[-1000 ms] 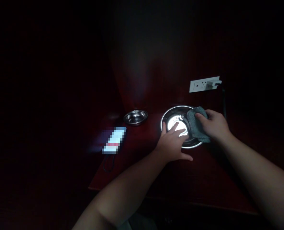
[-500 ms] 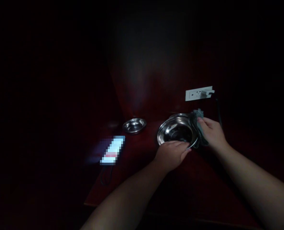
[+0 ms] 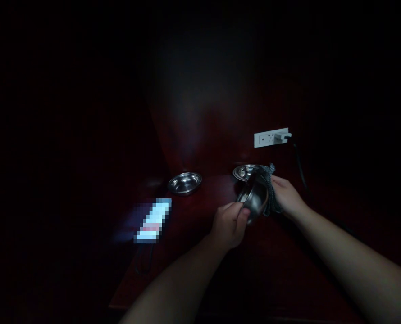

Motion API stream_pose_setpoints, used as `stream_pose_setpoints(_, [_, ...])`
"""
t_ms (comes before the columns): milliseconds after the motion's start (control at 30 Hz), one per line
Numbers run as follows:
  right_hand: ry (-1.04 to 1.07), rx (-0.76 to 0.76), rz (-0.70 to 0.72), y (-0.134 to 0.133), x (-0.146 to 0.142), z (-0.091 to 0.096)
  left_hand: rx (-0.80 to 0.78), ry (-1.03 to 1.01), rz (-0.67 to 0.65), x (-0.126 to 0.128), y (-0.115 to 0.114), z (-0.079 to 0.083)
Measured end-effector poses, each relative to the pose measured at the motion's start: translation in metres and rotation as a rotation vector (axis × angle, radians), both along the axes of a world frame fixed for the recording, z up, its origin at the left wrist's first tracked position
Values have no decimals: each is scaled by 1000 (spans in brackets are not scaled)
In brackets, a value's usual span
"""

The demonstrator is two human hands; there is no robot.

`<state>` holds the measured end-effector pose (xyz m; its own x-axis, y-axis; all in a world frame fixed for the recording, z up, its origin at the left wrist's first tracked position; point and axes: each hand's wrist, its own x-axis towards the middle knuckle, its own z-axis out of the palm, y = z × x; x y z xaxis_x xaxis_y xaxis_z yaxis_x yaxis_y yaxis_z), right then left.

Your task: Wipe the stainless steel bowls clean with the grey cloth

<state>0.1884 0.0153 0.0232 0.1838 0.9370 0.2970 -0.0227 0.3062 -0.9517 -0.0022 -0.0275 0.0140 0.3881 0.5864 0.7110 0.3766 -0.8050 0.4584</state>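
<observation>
A shiny steel bowl is tilted on its side, its outer wall turned toward the right. My left hand is closed on its near rim, thumb on the outside. In my right hand is a dark grey-green cloth, pressed against the bowl's outer side. Behind the held bowl, a second steel dish rests on the dark red table and is partly hidden. Another steel bowl stands upright further left, apart from both hands.
A lit, pixelated phone-like screen lies at the left, with a cable loop below it. On the back wall is a white socket panel with a plug in it and a cord hanging. The table's edge shows at lower left.
The held bowl has turned from facing up to standing on its side, showing its outside. The cloth has moved along with it. The view has shifted slightly, and the dish behind shows more.
</observation>
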Motion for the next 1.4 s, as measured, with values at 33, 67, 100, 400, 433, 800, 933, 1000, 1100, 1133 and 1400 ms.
stream_pose_setpoints(33, [2, -14, 15, 0, 0, 0, -15, -39, 15, 0, 0, 0])
stream_pose_setpoints(67, [2, -30, 27, 1, 0, -1, -31, -75, 28, 0, -1, 0])
stream_pose_setpoints(100, [0, -46, 38, 1, -1, -1, -48, -107, 38, 0, -1, -1])
stream_pose_setpoints(400, [22, -52, -86, 2, -7, -7, -156, -248, -5, 4, -2, -4])
stream_pose_setpoints(433, [40, -54, -71, 2, -9, -7, -152, -229, -13, 4, -1, -5])
stream_pose_setpoints(800, [159, 17, 89, -11, -31, -6, -105, -165, -55, 4, 2, 0])
stream_pose_setpoints(933, [276, 41, -58, -8, -28, -13, -99, -198, -79, 4, 0, 2])
stream_pose_setpoints(1000, [219, 33, -168, -9, -25, -15, -108, -205, -58, 4, 0, 1])
stream_pose_setpoints(1100, [2, 26, -315, -15, -21, -11, -132, -199, -32, 5, -1, 0])
stream_pose_setpoints(1133, [-80, 24, -335, -18, -21, -8, -144, -196, -28, 5, -1, 0])
stream_pose_setpoints(1400, [-533, 549, -218, -37, -30, 8, -273, -296, -44, 8, -3, -2])
